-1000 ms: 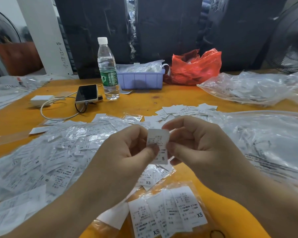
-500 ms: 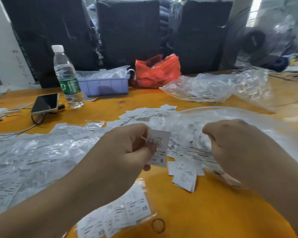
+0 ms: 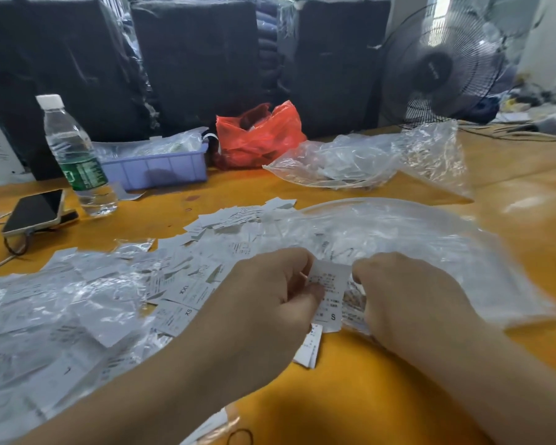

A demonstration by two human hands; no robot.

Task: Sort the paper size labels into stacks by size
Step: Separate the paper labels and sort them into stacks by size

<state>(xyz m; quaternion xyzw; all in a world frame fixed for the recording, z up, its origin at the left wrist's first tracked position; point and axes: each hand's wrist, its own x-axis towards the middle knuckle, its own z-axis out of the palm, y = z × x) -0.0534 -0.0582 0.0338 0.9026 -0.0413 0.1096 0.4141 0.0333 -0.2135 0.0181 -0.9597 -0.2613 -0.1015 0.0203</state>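
On the orange bench [image 3: 382,396], loose white paper size labels [image 3: 187,293] sprawl at nine o'clock, easily mixed. The left hand [image 3: 264,303] pinches a white S-marked label [image 3: 329,295] at centre; the right hand [image 3: 408,293], fingers hidden, could snag the clear plastic bag [image 3: 430,252].

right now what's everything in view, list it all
S label: one, white, held up between both hands
loose labels: many, white, spread over table centre and left
table: one, orange-yellow
clear bags: several, one far centre, a large one at right
water bottle: one, clear, green wrap, far left
phone: one, dark screen, left of bottle
tray: one, lilac, behind bottle
red bag: one, far centre
fan: one, black, far right
rubber band: one, dark, bottom edge
left hand: grip pinches the S label
right hand: at the label's right edge, grip unclear
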